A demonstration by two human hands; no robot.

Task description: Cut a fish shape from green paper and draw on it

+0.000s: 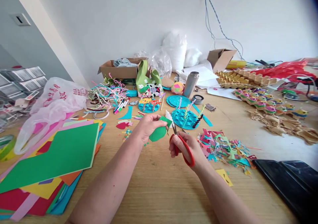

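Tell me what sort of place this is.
Probably a craft workspace: the right hand holds red-handled scissors, a stack of coloured paper lies at the left, and a heap of paper scraps at the right.

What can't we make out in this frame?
All in the head view:
Green paper: part of it hidden under the fingers of the left hand.
Red-handled scissors: handles partly hidden by the right hand; whether they touch the paper is too small to judge.
Cardboard box: right part of its front hidden behind the green bag.
Colored paper stack: cut off by the left edge.
Paper scraps: many shapes too small and jumbled.
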